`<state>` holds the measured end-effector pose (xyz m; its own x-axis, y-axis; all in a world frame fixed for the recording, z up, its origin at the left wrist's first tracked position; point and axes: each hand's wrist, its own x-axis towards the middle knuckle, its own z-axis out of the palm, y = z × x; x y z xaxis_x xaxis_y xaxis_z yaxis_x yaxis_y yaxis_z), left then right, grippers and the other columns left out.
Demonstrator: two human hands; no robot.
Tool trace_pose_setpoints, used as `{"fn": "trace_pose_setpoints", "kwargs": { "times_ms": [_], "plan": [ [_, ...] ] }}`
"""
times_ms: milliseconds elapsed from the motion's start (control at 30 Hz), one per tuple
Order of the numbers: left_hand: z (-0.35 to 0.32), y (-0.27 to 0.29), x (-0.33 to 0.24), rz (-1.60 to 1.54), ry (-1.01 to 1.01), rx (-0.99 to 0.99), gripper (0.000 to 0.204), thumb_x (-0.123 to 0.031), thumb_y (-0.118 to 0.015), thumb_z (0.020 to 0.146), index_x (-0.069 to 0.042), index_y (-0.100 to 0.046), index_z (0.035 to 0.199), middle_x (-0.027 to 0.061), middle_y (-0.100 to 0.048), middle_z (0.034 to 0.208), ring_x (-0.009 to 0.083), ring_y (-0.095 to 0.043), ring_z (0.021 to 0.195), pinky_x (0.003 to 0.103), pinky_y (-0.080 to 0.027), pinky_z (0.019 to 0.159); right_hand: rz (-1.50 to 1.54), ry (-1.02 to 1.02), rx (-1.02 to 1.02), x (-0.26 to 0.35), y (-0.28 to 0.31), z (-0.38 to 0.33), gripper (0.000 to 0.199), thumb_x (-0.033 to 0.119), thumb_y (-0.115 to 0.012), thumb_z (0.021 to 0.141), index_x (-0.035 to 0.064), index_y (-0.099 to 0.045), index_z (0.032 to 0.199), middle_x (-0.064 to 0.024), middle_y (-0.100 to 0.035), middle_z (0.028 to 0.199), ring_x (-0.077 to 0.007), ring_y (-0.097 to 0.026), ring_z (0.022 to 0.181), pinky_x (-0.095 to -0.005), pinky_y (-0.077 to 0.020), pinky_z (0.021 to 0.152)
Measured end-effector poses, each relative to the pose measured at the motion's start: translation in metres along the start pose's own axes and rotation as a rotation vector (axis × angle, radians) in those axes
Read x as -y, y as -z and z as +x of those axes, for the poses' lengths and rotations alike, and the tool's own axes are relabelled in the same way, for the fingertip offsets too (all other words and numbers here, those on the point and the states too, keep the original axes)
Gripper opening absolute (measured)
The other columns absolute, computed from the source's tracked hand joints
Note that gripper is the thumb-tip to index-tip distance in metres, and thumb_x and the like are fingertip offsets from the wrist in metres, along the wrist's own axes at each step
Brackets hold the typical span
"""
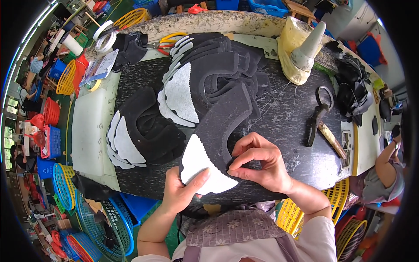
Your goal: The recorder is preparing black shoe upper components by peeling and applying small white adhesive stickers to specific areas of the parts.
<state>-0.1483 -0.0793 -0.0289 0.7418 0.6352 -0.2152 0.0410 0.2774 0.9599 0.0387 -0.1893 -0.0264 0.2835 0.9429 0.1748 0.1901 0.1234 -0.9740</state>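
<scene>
- Cloth piece (229, 113), black and curved like a hook, with a white patch (203, 168) across its wide end; it is held up over the near edge of the surface (283, 126), and its narrow end points toward the far edge.
- Left hand (183, 187) clamped on the white patch, thumb lying on top and the other fingers mostly hidden underneath.
- Right hand (264, 165) apart from the left, thumb and forefinger pinched together on the inner edge of the cloth piece, just beside the right-hand tip of the patch.
- Larger stack (218, 61) of similar black pieces with white ends just beyond the held one, reaching toward the middle of the far edge.
- Smaller stack (150, 131) of the same kind near the left edge, its white ends facing left and toward the near edge.
- Tool (173, 35) with yellow and red handles by the far edge, next to the larger stack.
- Cone (312, 46), pale grey, standing tilted beside a yellow-wrapped lump (290, 56) at the far right corner.
- Hammer (332, 139) with a wooden handle lying near the right edge, a dark ring (324, 98) next to its head.
- White board (89, 122) along the left edge.
</scene>
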Motion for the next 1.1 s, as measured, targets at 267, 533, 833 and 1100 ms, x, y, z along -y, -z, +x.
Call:
{"fn": "trace_pose_setpoints", "kwargs": {
  "times_ms": [267, 533, 833, 1100],
  "plan": [
    [0.000, -0.015, 0.004, 0.031, -0.334, 0.007, 0.017, 0.004, -0.067, 0.077, 0.006, -0.060, 0.092, 0.0056, -0.064, 0.082, 0.0077, -0.060, 0.071, 0.020, -0.048, 0.061, 0.477, -0.146, 0.009, -0.004, -0.005, -0.004, 0.019, -0.010, -0.070, 0.072, 0.0032, -0.057, 0.076, -0.0045, -0.058, 0.087, -0.0078, -0.055, 0.080, -0.0232, -0.0462, 0.071],
    [-0.004, -0.015, 0.028, -0.197, 0.028, -0.062, 0.070, 0.011, -0.069, 0.067, 0.003, -0.038, 0.129, 0.0115, -0.051, 0.121, 0.0206, -0.052, 0.111, 0.036, -0.042, 0.094, 0.458, -0.122, 0.037, 0.000, -0.008, -0.005, 0.024, -0.013, -0.068, 0.072, 0.0043, -0.051, 0.071, -0.0039, -0.058, 0.085, -0.0069, -0.054, 0.076, -0.0217, -0.0459, 0.067],
    [-0.004, -0.004, 0.033, -0.258, -0.112, 0.066, 0.042, 0.013, -0.069, 0.069, 0.009, -0.054, 0.108, 0.0143, -0.065, 0.094, 0.0181, -0.065, 0.084, 0.031, -0.055, 0.073, 0.582, -0.528, 0.061, 0.013, -0.011, 0.001, 0.031, -0.012, -0.076, 0.064, 0.0056, -0.051, 0.068, -0.0016, -0.059, 0.070, -0.0084, -0.058, 0.068, -0.0211, -0.0472, 0.058],
    [-0.014, -0.002, 0.016, -0.188, 0.062, -0.113, 0.068, 0.006, -0.071, 0.067, 0.004, -0.040, 0.127, 0.0129, -0.054, 0.116, 0.0211, -0.055, 0.105, 0.036, -0.045, 0.090, 0.566, -0.340, 0.073, 0.006, -0.026, -0.003, 0.017, -0.009, -0.069, 0.074, 0.0010, -0.057, 0.080, -0.0054, -0.059, 0.090, -0.0083, -0.058, 0.085, -0.0227, -0.0507, 0.076]
  ]
}}
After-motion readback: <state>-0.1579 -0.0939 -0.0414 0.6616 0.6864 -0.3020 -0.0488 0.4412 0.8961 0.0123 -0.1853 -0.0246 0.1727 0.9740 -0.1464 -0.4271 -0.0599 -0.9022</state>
